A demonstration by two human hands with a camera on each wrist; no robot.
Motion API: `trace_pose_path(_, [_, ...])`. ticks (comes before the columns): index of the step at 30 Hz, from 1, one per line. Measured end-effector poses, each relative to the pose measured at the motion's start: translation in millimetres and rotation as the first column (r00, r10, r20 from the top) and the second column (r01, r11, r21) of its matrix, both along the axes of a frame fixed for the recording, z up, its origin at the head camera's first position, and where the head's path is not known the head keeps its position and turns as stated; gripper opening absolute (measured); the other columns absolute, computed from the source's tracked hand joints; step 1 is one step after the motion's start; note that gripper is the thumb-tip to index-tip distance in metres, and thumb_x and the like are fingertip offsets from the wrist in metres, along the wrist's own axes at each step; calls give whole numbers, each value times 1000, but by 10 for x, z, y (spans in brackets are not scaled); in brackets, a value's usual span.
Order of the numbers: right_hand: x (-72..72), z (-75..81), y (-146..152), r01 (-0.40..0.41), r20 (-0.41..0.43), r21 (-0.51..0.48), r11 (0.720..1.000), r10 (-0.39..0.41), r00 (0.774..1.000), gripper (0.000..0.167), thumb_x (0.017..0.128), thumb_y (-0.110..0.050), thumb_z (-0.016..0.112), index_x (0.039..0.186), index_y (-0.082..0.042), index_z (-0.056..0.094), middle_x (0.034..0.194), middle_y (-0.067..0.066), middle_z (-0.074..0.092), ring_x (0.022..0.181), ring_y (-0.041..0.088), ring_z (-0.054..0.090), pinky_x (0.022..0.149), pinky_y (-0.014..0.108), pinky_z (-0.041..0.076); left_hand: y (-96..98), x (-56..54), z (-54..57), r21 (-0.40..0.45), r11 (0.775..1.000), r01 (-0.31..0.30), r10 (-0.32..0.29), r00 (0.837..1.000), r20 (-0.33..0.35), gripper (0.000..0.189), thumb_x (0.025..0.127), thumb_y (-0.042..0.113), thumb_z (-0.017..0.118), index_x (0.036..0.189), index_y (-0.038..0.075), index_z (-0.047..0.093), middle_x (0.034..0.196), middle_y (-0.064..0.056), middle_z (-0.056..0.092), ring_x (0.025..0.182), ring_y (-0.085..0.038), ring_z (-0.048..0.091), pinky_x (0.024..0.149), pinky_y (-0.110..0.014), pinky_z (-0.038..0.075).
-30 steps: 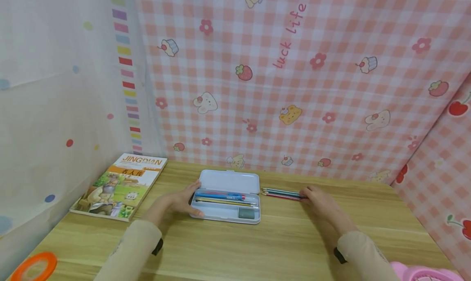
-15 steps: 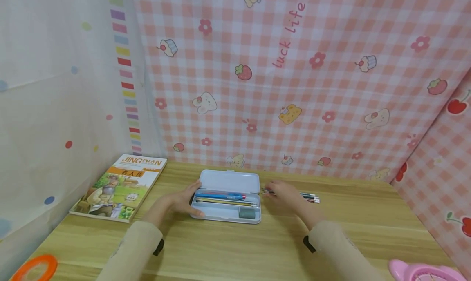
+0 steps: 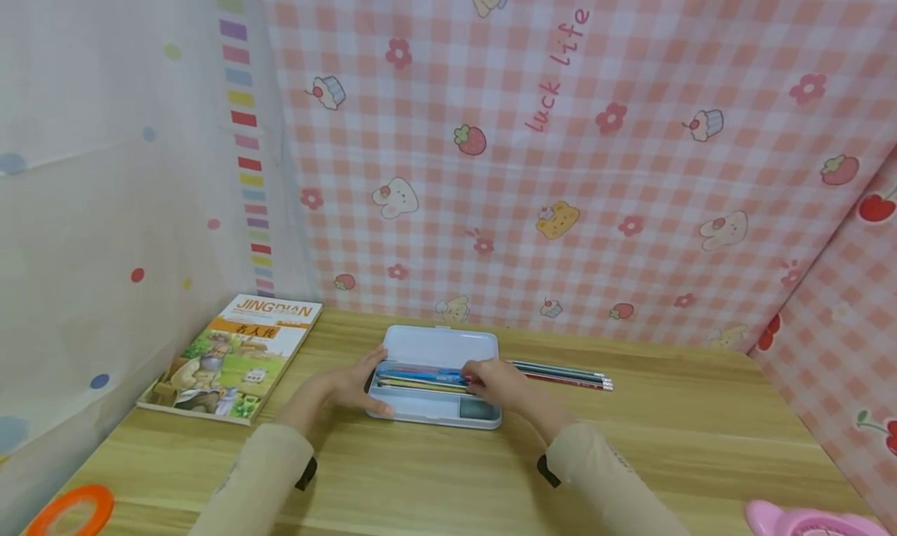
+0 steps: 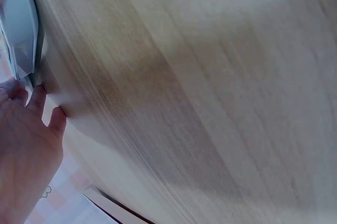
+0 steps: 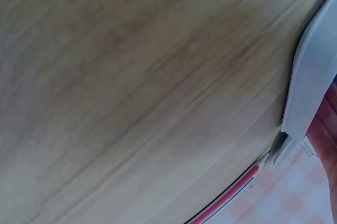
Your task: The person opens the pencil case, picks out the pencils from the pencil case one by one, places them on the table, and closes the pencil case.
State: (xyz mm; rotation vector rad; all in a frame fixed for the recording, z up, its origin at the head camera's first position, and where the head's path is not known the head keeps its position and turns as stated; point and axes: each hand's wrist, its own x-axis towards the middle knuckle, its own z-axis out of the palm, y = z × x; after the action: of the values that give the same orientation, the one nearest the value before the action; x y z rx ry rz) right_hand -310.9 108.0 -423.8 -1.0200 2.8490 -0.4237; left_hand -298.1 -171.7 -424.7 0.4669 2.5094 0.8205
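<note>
A pale blue pencil case (image 3: 420, 416) lies with its lid (image 3: 441, 346) folded back. Inside are a blue pen (image 3: 420, 375), some pencils (image 3: 413, 385) and a dark green block (image 3: 476, 409). My left hand (image 3: 350, 384) grips the case's left end, thumb at the front edge and fingers toward the back. Over the right end, my right hand (image 3: 501, 384) reaches in with bent fingers at the blue pen's end; whether they pinch it is hidden. Several pencils (image 3: 568, 375) lie side by side on the table, just right of the case.
A book (image 3: 231, 357) lies at the back left against the white curtain. An orange ring (image 3: 73, 513) sits at the front left, and a pink plastic object (image 3: 806, 520) is cut off at the front right. A checked cloth (image 3: 561, 170) hangs behind the wooden table (image 3: 434, 474).
My right hand has moved left, from the pencils' right ends past their tips and into the case. The loose pencils are now uncovered. My left hand has stayed on the case.
</note>
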Motion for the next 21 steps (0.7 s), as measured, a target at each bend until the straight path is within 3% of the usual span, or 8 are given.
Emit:
trace_pose_path(5, [34,7,-21,-8,-39,32,999,10,999,20,88,-12,60,106,-7,64,95,4,67,81,13,60,78,33,53,2,6,11,12,1000,3,-3,1000,-4,112,72,43,74,147,3,1,154,-17,-6,140,-39,1,112,-55,12])
trace_pose_path(8, [58,14,-10,-26,-97,47,999,30,995,20,88,-13,59,106,-8,66,90,3,65,74,11,57,71,29,52,9,14,17,10,1000,9,-9,1000,-3,112,72,43,74,147,3,1,154,-17,-6,140,-40,0,112,-55,12])
trace_pose_path(14, [66,27,79,-75,-277,51,996,86,957,18,83,-8,65,101,-10,68,80,2,53,63,9,48,53,16,41,16,21,23,22,1000,7,-7,1000,1,111,72,41,75,146,3,1,154,-18,-6,140,-40,0,112,-56,12])
trace_pose_path(17, [72,61,153,-51,-307,70,996,70,949,23,80,-3,68,101,-11,64,83,1,49,69,10,50,53,17,39,10,14,19,19,1000,10,-10,1000,-8,111,72,42,74,146,2,1,154,-18,-6,140,-40,1,112,-56,13])
trace_pose_path(21, [78,101,290,2,-284,64,998,16,959,23,83,1,62,103,-11,60,93,2,52,83,14,54,62,24,47,1,9,16,10,1000,14,-14,1000,-10,112,72,44,74,146,2,1,154,-18,-6,140,-41,1,111,-56,12])
